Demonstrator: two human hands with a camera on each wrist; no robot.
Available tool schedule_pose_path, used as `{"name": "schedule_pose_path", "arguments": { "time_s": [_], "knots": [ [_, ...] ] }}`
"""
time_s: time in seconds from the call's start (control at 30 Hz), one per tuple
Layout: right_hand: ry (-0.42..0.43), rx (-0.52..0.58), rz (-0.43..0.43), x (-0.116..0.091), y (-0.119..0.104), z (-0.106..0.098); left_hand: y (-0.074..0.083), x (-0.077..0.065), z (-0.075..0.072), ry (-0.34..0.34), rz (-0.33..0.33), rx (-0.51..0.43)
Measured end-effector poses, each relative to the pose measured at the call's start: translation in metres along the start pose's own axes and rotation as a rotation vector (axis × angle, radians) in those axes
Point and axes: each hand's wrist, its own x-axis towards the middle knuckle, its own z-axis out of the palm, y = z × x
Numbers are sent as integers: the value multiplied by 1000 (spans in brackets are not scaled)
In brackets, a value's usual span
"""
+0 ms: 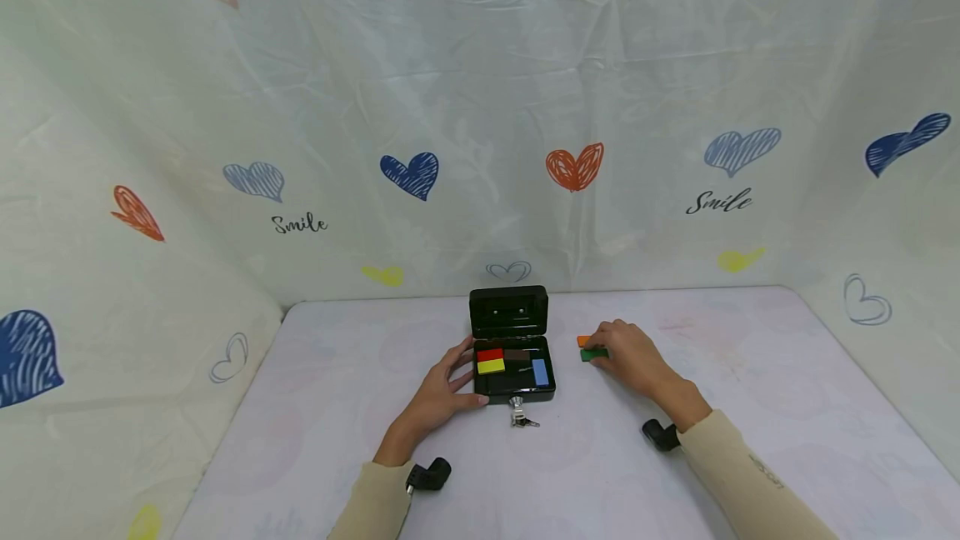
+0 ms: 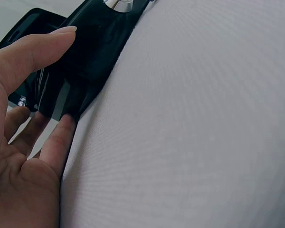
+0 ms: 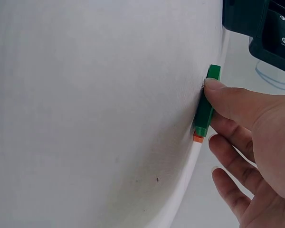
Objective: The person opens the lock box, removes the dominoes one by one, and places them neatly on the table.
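A small black cash box [image 1: 517,394] stands on the table with its lid [image 1: 508,312] raised. Inside it lie a red block [image 1: 490,354], a yellow block [image 1: 491,367], a dark brown block [image 1: 517,355] and a blue block [image 1: 540,372]. My left hand [image 1: 442,386] holds the box at its left side, the thumb at the front corner and the fingers along the side wall. To the right of the box, my right hand [image 1: 628,357] pinches a green block [image 3: 206,104] at the tabletop. An orange block [image 3: 198,137] shows just behind the green one, partly hidden.
A key ring with keys [image 1: 522,419] hangs from the lock on the box's front. The pale table [image 1: 337,407] meets a white curtain [image 1: 480,107] printed with hearts at the back. A black wrist camera [image 1: 660,435] sits by each sleeve.
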Motion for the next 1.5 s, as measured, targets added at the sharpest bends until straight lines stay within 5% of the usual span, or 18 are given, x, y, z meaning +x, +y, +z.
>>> {"name": "schedule_pose_path", "arguments": {
  "time_s": [1.03, 1.5],
  "knots": [
    [29, 2, -26, 0, 0, -3, 2, 1, 0, -1, 0, -2],
    [156, -19, -152, -7, -20, -11, 0, 1, 0, 3, -7, -10]
  ]
}}
